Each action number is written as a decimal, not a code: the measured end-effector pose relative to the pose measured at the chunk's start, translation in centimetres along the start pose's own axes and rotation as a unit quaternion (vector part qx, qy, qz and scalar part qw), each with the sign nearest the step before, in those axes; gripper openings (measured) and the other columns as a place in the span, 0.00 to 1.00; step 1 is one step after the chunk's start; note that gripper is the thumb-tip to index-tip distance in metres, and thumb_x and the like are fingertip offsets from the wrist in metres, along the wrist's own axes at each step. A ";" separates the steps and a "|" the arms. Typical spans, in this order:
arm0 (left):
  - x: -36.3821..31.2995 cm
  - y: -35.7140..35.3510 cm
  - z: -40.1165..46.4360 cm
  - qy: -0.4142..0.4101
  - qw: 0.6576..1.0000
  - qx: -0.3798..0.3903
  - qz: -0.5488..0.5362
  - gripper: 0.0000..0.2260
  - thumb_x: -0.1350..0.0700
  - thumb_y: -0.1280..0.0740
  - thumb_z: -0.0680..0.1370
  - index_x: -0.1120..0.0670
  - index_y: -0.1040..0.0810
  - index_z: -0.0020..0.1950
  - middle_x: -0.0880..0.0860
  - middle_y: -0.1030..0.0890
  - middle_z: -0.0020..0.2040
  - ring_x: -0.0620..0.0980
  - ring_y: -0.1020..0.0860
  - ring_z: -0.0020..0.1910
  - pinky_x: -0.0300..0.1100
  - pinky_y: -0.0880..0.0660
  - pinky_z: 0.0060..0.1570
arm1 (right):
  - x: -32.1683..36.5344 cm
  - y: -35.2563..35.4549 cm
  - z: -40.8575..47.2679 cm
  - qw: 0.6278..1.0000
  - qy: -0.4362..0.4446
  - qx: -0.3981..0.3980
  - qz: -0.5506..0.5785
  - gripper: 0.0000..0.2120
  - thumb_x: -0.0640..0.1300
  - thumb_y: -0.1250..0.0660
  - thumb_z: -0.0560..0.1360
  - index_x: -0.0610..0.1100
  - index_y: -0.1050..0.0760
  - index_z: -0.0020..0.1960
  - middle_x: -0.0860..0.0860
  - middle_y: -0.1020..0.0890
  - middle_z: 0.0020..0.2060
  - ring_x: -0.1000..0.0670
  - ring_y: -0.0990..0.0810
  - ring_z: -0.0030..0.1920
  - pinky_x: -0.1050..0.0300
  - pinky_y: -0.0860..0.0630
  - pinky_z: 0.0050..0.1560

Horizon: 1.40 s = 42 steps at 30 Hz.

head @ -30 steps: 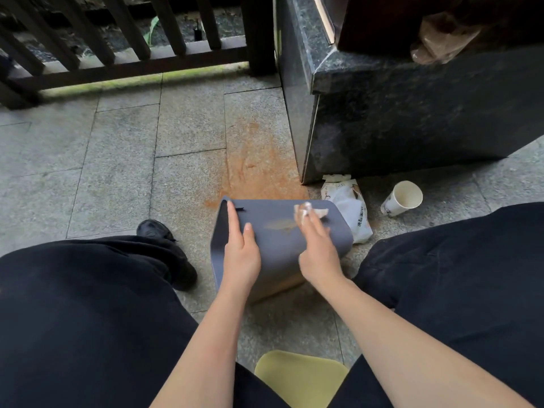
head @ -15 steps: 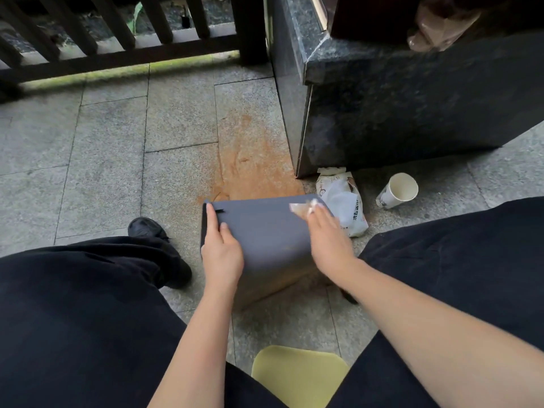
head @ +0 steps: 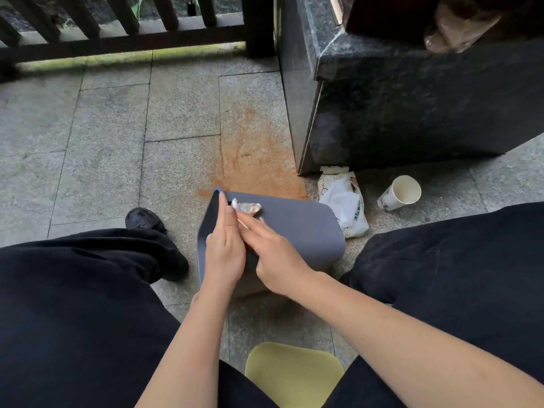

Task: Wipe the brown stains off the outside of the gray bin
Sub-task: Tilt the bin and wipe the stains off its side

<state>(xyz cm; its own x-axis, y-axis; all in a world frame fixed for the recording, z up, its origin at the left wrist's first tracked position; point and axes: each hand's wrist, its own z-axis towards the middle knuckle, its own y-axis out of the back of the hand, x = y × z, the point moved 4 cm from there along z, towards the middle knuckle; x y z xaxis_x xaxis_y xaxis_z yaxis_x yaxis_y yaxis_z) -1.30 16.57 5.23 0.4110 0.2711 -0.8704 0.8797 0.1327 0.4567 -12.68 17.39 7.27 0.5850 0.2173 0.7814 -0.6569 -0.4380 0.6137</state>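
The gray bin (head: 297, 231) lies on its side on the stone floor between my knees, one flat wall facing up. My left hand (head: 225, 251) grips its left edge, fingers stretched along the rim. My right hand (head: 270, 254) crosses over beside the left one and presses a crumpled, brown-soiled tissue (head: 247, 208) against the bin's upper left corner with its fingertips. No brown stain shows on the visible part of the wall; the hands hide some of it.
A rusty brown patch (head: 253, 160) stains the floor tiles behind the bin. A white snack wrapper (head: 344, 201) and an empty paper cup (head: 401, 192) lie to the right, by a dark granite block (head: 412, 107). A yellow stool seat (head: 294, 372) is below. Dark railing at the back.
My right hand has swept the tissue from the bin's far right corner across to its far left corner, beside my left hand. The brown streak seen a second ago no longer shows.
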 end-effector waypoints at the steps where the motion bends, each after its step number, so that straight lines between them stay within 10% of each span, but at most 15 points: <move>1: -0.1 0.1 0.1 0.001 1.000 0.004 -0.002 0.27 0.37 0.54 0.82 0.44 0.43 0.81 0.40 0.33 0.64 0.21 0.39 0.56 0.14 0.42 0.45 | -0.4 0.4 0.2 1.000 -0.001 0.000 0.001 0.39 0.23 0.42 0.72 0.46 0.42 0.79 0.53 0.43 0.79 0.54 0.48 0.79 0.52 0.44 0.77; 11: -0.8 -0.3 1.3 -0.028 0.998 0.060 0.000 0.26 0.38 0.53 0.82 0.42 0.39 0.79 0.37 0.33 0.69 0.33 0.34 0.68 0.20 0.39 0.55 | 0.0 1.2 -0.9 0.997 0.053 -0.052 -0.004 0.34 0.23 0.44 0.66 0.45 0.30 0.69 0.55 0.29 0.69 0.49 0.31 0.68 0.51 0.28 0.66; 14: -1.1 -0.4 0.9 -0.039 0.997 0.063 0.025 0.26 0.38 0.53 0.83 0.43 0.39 0.79 0.37 0.31 0.67 0.19 0.35 0.59 0.17 0.40 0.51 | -0.3 2.0 -0.9 0.997 0.054 -0.060 -0.020 0.28 0.23 0.42 0.68 0.41 0.25 0.64 0.51 0.25 0.64 0.47 0.28 0.63 0.48 0.26 0.60; 18: -1.2 -0.6 0.2 -0.039 0.997 0.057 0.027 0.26 0.38 0.52 0.83 0.43 0.37 0.79 0.32 0.25 0.58 0.17 0.31 0.50 0.18 0.37 0.46 | -0.7 2.6 0.6 0.994 0.059 -0.023 -0.085 0.20 0.25 0.41 0.68 0.37 0.20 0.55 0.45 0.20 0.56 0.42 0.24 0.59 0.47 0.35 0.72; 22: -0.4 -0.7 0.2 -0.025 0.999 0.037 0.023 0.27 0.38 0.53 0.82 0.44 0.37 0.79 0.42 0.26 0.68 0.34 0.29 0.65 0.18 0.39 0.52 | -1.6 3.2 0.5 0.976 0.093 -0.004 -0.196 0.16 0.25 0.36 0.64 0.36 0.18 0.49 0.43 0.18 0.48 0.39 0.20 0.55 0.44 0.38 0.75; 28: 1.0 -0.3 1.6 0.036 0.999 0.000 0.013 0.23 0.42 0.53 0.85 0.45 0.39 0.80 0.49 0.33 0.77 0.47 0.35 0.74 0.37 0.39 0.69 | -3.1 1.7 -2.1 0.994 0.040 0.003 -0.104 0.36 0.20 0.42 0.62 0.36 0.26 0.69 0.44 0.27 0.70 0.43 0.29 0.71 0.50 0.43 0.77; 36: -0.1 -1.2 0.2 0.001 0.999 -0.019 0.030 0.24 0.41 0.51 0.85 0.45 0.38 0.79 0.40 0.31 0.70 0.30 0.35 0.67 0.15 0.44 0.55 | -3.7 0.3 0.6 0.991 0.070 0.004 -0.111 0.44 0.23 0.36 0.65 0.40 0.42 0.78 0.46 0.41 0.79 0.48 0.45 0.79 0.50 0.47 0.78; 42: 0.0 -0.8 -0.2 0.039 0.999 -0.035 -0.005 0.21 0.47 0.48 0.86 0.49 0.37 0.79 0.36 0.36 0.70 0.28 0.41 0.69 0.16 0.47 0.58 | -11.2 3.6 0.9 0.982 -0.155 -0.040 -0.103 0.42 0.22 0.42 0.67 0.47 0.39 0.77 0.51 0.42 0.79 0.43 0.40 0.77 0.47 0.41 0.76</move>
<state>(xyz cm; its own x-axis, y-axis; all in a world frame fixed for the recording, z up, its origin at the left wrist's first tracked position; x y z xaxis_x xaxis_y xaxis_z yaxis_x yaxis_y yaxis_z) -2.06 16.70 4.91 0.3809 0.3422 -0.8590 0.8630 0.2020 0.4631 -21.20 12.57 0.61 0.8182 0.0130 0.5748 -0.5372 -0.3391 0.7723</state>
